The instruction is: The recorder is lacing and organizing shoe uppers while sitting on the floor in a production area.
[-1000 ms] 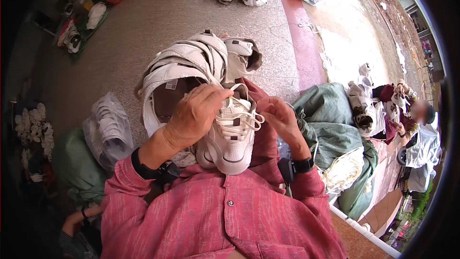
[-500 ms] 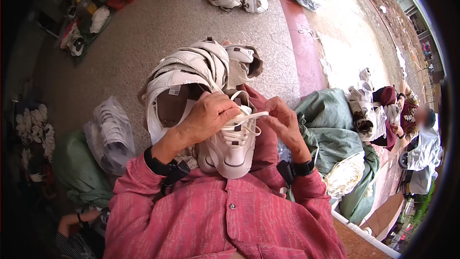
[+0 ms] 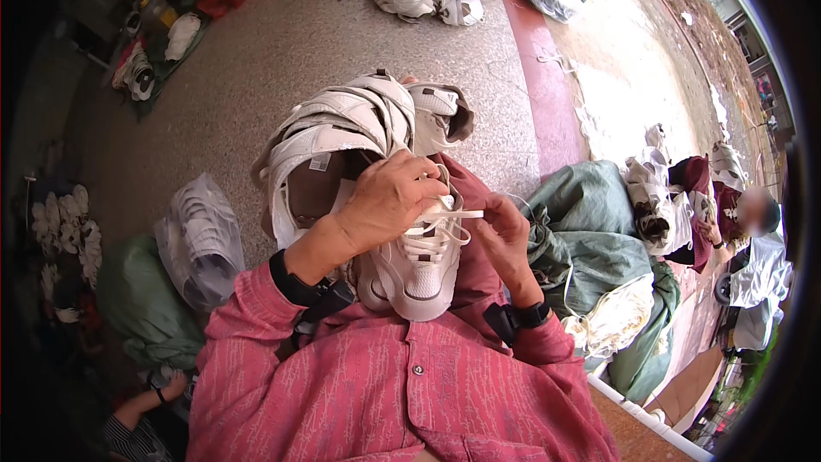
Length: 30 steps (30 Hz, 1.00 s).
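In the head view, the pale shoe point(image 3: 423, 278) sits at the person's lap, just beyond the hem of the pink shirt point(image 3: 410, 393), with its toe pointing back toward the body. The left hand point(image 3: 385, 201) lies over the upper laced part of the shoe from the left, fingers bent and bunched; I cannot tell whether they pinch anything, since the fingertips are partly hidden. The right hand point(image 3: 505, 235) is on the other side, thumb and fingers closed on a white lace point(image 3: 462, 215) that stretches across from the shoe's upper eyelets. Each wrist wears a black band.

Another pale shoe touches the left side of this one. Beyond the left hand, a curved stack of pale shoes point(image 3: 342, 124) leans together, with a single shoe point(image 3: 438, 111) beside its far end. On the left stand a clear plastic bag point(image 3: 201, 239) of white shoes and a green sack point(image 3: 141, 304). On the right, a bundle of white laces point(image 3: 616, 312) rests against green cloth point(image 3: 590, 205). Farther right, a co-worker sits near more shoes; another person's forearm point(image 3: 141, 402) shows at lower left.
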### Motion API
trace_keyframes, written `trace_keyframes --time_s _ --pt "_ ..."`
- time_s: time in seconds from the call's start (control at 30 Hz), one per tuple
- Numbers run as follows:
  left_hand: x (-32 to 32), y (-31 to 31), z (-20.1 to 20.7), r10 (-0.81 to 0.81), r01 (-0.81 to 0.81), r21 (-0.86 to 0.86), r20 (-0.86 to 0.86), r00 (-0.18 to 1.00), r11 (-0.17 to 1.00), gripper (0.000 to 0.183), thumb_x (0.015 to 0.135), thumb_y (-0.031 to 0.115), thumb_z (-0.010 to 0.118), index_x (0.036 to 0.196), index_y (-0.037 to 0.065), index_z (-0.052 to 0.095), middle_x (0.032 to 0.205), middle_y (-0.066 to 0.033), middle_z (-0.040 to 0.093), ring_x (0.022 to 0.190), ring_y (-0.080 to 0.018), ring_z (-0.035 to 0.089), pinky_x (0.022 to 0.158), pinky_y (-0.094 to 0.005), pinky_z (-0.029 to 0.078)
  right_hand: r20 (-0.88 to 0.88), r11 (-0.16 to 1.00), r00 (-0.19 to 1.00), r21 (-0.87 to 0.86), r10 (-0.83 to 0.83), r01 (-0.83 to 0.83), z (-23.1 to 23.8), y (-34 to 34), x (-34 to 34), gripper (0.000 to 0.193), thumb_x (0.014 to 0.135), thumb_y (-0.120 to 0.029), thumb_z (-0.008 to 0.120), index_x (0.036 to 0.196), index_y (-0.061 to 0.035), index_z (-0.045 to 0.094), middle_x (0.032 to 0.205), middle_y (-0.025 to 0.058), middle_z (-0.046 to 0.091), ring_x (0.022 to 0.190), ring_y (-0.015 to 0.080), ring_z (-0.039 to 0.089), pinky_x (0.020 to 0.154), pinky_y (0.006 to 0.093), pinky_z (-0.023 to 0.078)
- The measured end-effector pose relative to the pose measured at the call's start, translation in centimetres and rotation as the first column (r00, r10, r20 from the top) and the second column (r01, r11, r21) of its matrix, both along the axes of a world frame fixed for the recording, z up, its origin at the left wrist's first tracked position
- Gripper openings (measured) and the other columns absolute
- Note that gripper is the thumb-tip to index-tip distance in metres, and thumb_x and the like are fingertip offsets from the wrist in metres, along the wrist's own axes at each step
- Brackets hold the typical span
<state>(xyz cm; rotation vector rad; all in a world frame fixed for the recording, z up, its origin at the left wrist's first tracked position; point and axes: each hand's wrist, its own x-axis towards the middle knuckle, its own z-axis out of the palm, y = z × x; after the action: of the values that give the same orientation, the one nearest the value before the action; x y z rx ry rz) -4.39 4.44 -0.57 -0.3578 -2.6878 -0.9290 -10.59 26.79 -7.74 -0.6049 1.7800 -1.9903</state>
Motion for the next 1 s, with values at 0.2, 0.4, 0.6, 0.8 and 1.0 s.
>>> trace_keyframes --time_s 0.2,0.4,0.6,0.8,1.0 --pt "-1.0 0.3 -2.2 -0.138 0.138 -0.007 -0.01 0.99 0.99 0.011 0.083 0.012 0.068 0.092 0.009 0.07 0.097 -0.0051 0.064 0.099 -0.0263 0.059 0.086 -0.0383 0.047 -0.242 0.989 0.968 0.147 0.07 -0.035 1.1 -0.7 0.2 0.021 0.087 0.004 0.06 0.107 0.0 0.055 0.089 0.0022 0.063 0.082 0.0084 0.062 0.072 0.0233 0.05" --pt "-2.4 0.8 -2.2 -0.139 0.147 -0.018 0.224 0.965 0.989 0.012 0.085 0.017 0.065 0.088 0.006 0.065 0.091 -0.0088 0.06 0.092 -0.0281 0.057 0.085 -0.0395 0.046 -0.186 0.993 0.982 0.113 0.044 -0.024 0.4 -1.0 0.3 0.02 0.088 0.004 0.06 0.107 -0.0004 0.054 0.088 0.0011 0.061 0.081 0.0078 0.061 0.069 0.0224 0.049" --pt "-2.8 1.3 -4.4 -0.022 0.013 0.065 0.139 0.99 0.998 0.012 0.088 0.013 0.061 0.087 0.002 0.055 0.089 -0.0126 0.054 0.089 -0.031 0.055 0.081 -0.0397 0.046 -0.109 0.984 0.985 0.103 -0.135 0.146 -2.0 -1.1 0.9 0.024 0.088 0.007 0.056 0.111 -0.0012 0.054 0.087 0.0 0.059 0.075 0.0074 0.057 0.067 0.0225 0.047" --pt "-0.7 0.6 -2.7 0.026 -0.053 0.246 0.111 0.993 0.968 0.015 0.088 0.014 0.063 0.089 0.001 0.056 0.096 -0.0137 0.055 0.093 -0.0305 0.056 0.085 -0.0394 0.047 0.163 0.994 0.982 0.017 0.1 -0.104 1.6 -1.0 -0.1 0.042 0.093 -0.008 0.047 0.135 0.0014 0.045 0.116 0.0091 0.058 0.107 0.0145 0.056 0.095 0.0283 0.043" --pt "5.6 0.3 1.2 0.157 -0.156 0.02 -0.192 0.969 0.987 0.015 0.081 0.005 0.069 0.093 0.001 0.061 0.102 -0.0138 0.061 0.094 -0.0314 0.061 0.082 -0.0398 0.05 0.18 0.927 0.949 0.231 0.259 -0.296 1.4 -1.1 -2.2 0.053 0.102 -0.037 0.043 0.135 0.0037 0.05 0.133 0.0137 0.055 0.122 0.0207 0.051 0.107 0.0323 0.036"
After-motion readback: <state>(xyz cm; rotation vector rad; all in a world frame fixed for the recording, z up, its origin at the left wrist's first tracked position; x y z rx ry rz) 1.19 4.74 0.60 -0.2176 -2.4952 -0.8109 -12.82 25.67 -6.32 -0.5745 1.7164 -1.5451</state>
